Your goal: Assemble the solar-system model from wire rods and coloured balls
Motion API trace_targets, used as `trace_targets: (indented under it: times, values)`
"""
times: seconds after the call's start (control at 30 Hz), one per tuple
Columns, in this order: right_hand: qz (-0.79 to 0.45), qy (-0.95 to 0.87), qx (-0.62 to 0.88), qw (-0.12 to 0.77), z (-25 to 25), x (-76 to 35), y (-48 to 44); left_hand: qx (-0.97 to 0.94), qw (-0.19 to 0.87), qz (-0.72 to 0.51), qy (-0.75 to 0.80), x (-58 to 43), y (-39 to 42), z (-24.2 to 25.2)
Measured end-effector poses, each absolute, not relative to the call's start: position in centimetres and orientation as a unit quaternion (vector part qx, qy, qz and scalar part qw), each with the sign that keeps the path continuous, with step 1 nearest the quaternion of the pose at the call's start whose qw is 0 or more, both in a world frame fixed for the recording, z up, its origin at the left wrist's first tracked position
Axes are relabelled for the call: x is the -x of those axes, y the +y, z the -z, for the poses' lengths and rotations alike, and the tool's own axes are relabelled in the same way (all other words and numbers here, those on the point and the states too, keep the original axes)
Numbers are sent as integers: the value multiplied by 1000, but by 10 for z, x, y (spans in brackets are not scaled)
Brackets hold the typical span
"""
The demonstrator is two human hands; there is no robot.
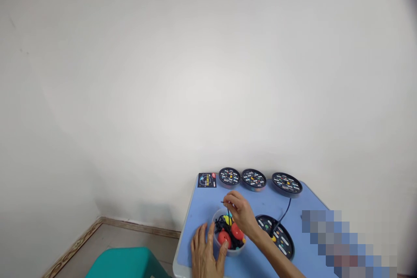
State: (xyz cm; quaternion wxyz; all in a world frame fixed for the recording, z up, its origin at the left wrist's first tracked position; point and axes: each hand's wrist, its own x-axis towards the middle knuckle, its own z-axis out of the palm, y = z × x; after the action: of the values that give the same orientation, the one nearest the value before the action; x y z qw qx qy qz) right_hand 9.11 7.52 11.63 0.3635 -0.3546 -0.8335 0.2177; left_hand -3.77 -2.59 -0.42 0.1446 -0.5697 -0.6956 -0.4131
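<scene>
Left hand (205, 254) against clear tub (235, 251), right hand (239, 215) above it

A plain indoor room, perhaps a home or a small workroom; the pictures can't settle which. A white painted wall (208, 74) runs down to a wood-toned skirting board (140, 227) and a grey floor (156, 243) — and a teal plastic stool (127, 265) stands just beside the left edge of a blue worktop (202, 221).

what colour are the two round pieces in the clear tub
Red: the lower piece and upper piece in the clear tub, best in the head view.
</scene>
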Motion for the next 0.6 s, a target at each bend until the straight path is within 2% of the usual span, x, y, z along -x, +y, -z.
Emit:
trace_targets:
  times: [0.17,0.3,0.4,0.6]
  values:
    - [-345,-709,389,476,-117,-108,72,569,132,422,-693,39,-26,5]
    - [-435,-628,397,510,-118,-122,64,573,103,429,-691,46,-27,-5]
    - [-492,-585,388,514,-121,-133,51,607,70,416,-673,51,-28,-34]
    - [-610,-493,363,503,-123,-154,16,778,-1,240,-580,37,-14,-99]
